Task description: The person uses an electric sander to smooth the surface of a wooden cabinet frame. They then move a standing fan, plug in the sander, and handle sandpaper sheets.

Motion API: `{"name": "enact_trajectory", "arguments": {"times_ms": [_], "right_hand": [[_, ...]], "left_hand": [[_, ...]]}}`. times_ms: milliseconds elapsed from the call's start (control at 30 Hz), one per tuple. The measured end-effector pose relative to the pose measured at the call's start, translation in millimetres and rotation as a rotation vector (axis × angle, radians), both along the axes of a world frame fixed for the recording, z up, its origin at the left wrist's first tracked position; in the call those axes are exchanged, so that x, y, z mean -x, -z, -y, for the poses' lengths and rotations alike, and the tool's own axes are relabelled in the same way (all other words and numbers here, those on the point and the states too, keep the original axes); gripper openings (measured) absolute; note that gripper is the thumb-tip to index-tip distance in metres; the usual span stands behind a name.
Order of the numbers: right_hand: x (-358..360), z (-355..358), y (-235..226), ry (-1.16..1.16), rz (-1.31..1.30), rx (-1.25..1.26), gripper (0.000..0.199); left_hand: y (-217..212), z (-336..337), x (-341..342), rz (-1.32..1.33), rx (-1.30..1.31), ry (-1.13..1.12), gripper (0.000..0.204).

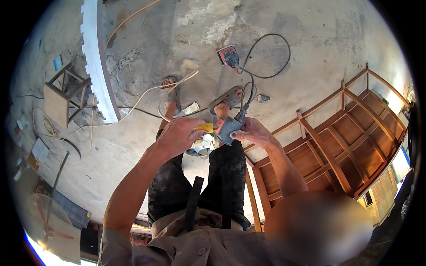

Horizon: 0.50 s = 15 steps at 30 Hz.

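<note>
My left hand (179,133) is closed, pinching a small yellow plug-like piece (205,127) between thumb and fingers. A cream cord (159,104) runs up to that hand; where it joins is hidden. My right hand (255,133) grips a grey and red socket box (227,129), its thumb on the near side. From the top of the box sticks a black plug (242,113), whose cord leads up toward a red and black sander (229,57) on the floor. The yellow piece is close beside the box; I cannot tell whether they touch.
A container with white scraps (204,145) sits below my hands. A brown wooden frame (328,146) fills the right side. At the left are a long white notched board (97,62), a small stool (66,95) and a fan (51,221). Cords cross the concrete floor around my sandalled feet.
</note>
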State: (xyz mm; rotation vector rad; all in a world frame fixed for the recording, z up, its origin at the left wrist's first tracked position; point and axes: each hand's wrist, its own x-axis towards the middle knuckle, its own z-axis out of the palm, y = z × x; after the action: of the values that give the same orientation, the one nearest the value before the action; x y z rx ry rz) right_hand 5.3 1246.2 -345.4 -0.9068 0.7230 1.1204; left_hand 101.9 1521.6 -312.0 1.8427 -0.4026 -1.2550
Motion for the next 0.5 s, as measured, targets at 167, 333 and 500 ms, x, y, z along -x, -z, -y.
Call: {"name": "enact_trajectory", "arguments": {"times_ms": [167,333,500], "right_hand": [[5,-2,4,-0.014,0.022,-0.007,0.042],[6,1,4,-0.082,0.033,0.003,0.041],[-1,2,-6,-0.068,0.017,0.010,0.044]], "left_hand": [[-9,1,-8,-0.062,-0.116,0.143,0.021],[-20,7,-18,-0.176,-0.226,0.182,0.021],[-15,1,-14,-0.155,-0.186,0.205,0.024]]}}
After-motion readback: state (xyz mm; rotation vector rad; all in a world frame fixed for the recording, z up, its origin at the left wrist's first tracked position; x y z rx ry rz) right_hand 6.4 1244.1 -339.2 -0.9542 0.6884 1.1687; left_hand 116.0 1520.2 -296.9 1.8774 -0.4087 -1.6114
